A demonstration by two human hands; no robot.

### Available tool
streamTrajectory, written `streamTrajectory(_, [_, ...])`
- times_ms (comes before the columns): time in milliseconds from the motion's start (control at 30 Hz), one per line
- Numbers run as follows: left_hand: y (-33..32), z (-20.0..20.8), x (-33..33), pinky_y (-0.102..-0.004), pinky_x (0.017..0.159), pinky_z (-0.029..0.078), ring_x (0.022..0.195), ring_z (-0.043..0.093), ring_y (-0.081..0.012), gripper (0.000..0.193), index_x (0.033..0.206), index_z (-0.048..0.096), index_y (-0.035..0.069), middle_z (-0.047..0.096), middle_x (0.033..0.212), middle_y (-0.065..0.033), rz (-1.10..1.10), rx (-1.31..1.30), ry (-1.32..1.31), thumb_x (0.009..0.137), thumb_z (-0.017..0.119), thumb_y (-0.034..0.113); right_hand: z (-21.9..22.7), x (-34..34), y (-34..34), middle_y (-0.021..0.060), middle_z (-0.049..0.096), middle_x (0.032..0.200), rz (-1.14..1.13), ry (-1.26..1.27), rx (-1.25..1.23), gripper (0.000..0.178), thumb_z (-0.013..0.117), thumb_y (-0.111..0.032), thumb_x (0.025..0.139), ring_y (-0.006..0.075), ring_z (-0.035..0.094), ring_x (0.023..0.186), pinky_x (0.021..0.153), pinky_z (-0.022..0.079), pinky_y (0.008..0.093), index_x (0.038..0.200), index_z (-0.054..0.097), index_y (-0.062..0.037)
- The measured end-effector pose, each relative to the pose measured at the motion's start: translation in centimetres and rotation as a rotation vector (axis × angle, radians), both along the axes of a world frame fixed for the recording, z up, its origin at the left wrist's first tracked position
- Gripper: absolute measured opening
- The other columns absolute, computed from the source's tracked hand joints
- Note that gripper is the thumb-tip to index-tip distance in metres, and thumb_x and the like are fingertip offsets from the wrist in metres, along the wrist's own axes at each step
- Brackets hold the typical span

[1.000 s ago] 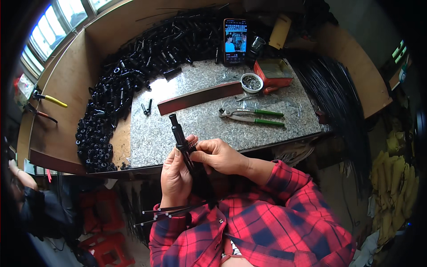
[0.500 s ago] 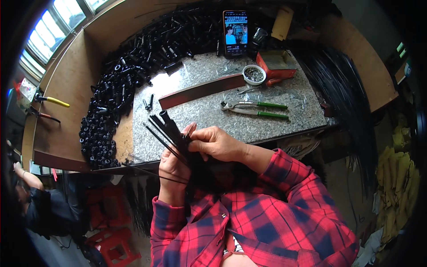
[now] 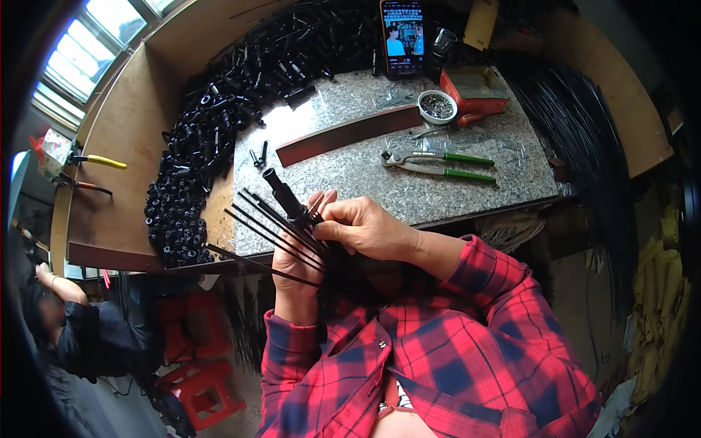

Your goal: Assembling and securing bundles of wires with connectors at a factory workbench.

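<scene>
A black umbrella runner (image 3: pixel 281 191), a tube with a toothed collar, stands tilted above my hands at the table's front edge. Thin black umbrella ribs (image 3: pixel 276 240) fan out beside it toward the left. My left hand (image 3: pixel 293 281) is closed round the ribs from below, its fingers partly covered by them. At the collar, the thumb and forefinger of my right hand (image 3: pixel 371 228) pinch together; whatever is between them is too small to make out. Just beyond lie green-handled pincers (image 3: pixel 442 164) and two small black pieces (image 3: pixel 260 154).
A dark flat bar (image 3: pixel 350 134), a white bowl (image 3: pixel 438 107) of small metal bits and a red box (image 3: pixel 476 93) lie on the stone slab. Behind are a phone (image 3: pixel 404 45) and heaped black runners (image 3: pixel 219 109). Long ribs (image 3: pixel 577 109) lie right. Another person's arm (image 3: pixel 67 289) shows left.
The view has shifted slightly, so the table sits farther right. The runner now stands clear of the ribs, which have spread wider to the left. My right hand remains at the collar.
</scene>
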State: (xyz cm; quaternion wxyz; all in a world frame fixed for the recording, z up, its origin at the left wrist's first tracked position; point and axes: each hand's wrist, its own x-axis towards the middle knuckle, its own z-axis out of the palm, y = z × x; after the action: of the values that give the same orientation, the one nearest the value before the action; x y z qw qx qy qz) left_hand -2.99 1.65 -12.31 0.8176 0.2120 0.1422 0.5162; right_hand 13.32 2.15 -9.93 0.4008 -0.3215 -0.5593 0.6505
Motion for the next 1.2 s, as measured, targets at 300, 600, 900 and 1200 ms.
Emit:
streamTrajectory(300, [0.2,0.2,-0.4,-0.0431,0.111,0.026,0.133,0.031,-0.0346,0.058,0.142,0.023,-0.002,0.020,0.150,-0.0216,-0.087,0.029,-0.028,0.094,0.046,0.021,-0.2,-0.3,0.6,-0.0046,0.051,0.062,0.038,-0.052,0.000,0.020,0.060,-0.020,0.091,0.0033,0.046,0.052,0.048,0.036,0.0199,0.078,0.061,-0.0045])
streamTrajectory(600, [0.7,0.5,-0.6,-0.0439,0.109,0.028,0.133,0.032,-0.0360,0.065,0.142,0.022,-0.004,0.022,0.147,-0.0254,-0.071,0.061,0.007,0.091,0.051,0.023,0.2,-1.4,0.5,-0.0057,0.047,0.060,-0.054,-0.002,0.076,0.022,0.061,-0.021,0.091,0.0013,0.044,0.054,0.049,0.035,0.0199,0.075,0.059,-0.0052])
streamTrajectory(900, [0.8,0.7,-0.3,-0.0461,0.110,0.026,0.134,0.029,-0.0377,0.053,0.139,0.032,0.001,0.023,0.146,-0.0268,-0.151,0.197,-0.035,0.094,0.048,0.023,-0.2,-1.3,0.8,-0.0052,0.046,0.057,-0.001,-0.034,0.119,0.024,0.059,-0.022,0.092,0.0029,0.044,0.049,0.046,0.035,0.0205,0.075,0.058,-0.0053])
streamTrajectory(1200, [1.3,0.7,-0.6,-0.0535,0.102,0.037,0.133,0.027,-0.0441,0.025,0.115,0.058,0.014,0.026,0.146,-0.0239,-0.118,-0.317,-0.086,0.093,0.050,0.022,0.4,-1.1,0.8,-0.0027,0.051,0.061,0.038,-0.053,0.151,0.021,0.059,-0.020,0.091,0.0042,0.049,0.055,0.050,0.039,0.0227,0.078,0.059,-0.0041])
